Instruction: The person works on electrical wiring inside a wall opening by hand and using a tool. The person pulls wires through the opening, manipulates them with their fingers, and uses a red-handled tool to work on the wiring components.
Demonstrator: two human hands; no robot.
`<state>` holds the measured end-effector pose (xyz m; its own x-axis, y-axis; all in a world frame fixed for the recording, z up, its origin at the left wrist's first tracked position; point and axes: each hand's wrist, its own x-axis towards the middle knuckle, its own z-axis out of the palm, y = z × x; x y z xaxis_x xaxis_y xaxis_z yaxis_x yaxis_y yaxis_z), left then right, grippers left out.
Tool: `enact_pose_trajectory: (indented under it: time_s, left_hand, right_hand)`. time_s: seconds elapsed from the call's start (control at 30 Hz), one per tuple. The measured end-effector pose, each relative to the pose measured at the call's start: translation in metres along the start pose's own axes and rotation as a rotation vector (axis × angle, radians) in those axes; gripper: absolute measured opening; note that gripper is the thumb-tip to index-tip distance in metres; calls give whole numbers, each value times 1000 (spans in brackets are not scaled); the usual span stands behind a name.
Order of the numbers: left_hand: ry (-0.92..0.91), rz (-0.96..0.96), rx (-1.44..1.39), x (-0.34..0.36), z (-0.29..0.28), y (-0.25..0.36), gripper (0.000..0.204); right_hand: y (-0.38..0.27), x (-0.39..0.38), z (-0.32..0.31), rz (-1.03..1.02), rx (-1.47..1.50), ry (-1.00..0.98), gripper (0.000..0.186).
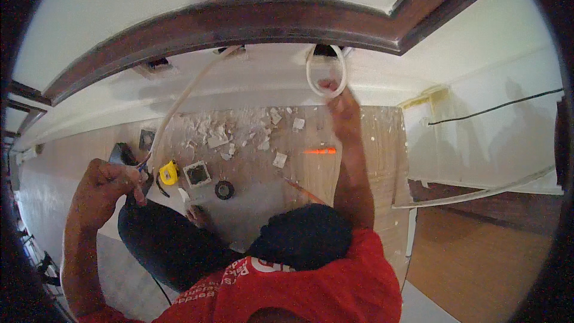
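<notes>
At the left, my left hand [113, 182] is closed round the end of a white cable [185, 93], where thin blue and dark wires show at the fingers. That cable runs up to a hole in the wall [238, 49] under the dark wood trim. Farther right, a loop of white cable [310, 72] hangs at a second wall hole [324, 51]. My right hand [342, 107] reaches up to the loop's lower end, its fingertips closed on it; slight blur softens them. A yellow tape measure [170, 172] lies on the floor just right of my left hand.
Plaster chunks [218, 137] litter the floor along the wall. An orange screwdriver [323, 151], a square frame-like box [197, 174] and a black tape roll [224, 190] lie before my knees. Dark wood trim [287, 21] crosses above. Another pale cable [478, 194] stretches at the right.
</notes>
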<state>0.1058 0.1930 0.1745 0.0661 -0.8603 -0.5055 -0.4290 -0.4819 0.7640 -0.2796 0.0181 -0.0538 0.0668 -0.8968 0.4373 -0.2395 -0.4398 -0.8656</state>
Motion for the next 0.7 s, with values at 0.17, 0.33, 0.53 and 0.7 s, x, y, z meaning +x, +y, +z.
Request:
enact_pose_trajectory:
  time_s: [0.17, 0.33, 0.53, 0.7]
  left_hand:
    - [72, -39, 64, 7, 3, -12, 18]
    - [94, 5, 0, 4, -7, -4, 22]
    - [42, -11, 122, 14, -11, -4, 26]
    - [-29, -76, 187, 14, -12, 4, 27]
  right_hand:
    - [-1, -32, 27, 154, 279, 84, 38]
    - [-16, -22, 37, 323, 205, 211, 29]
    - [16, -7, 25, -30, -251, 348, 17]
    - [31, 6, 21, -75, -478, 361, 20]
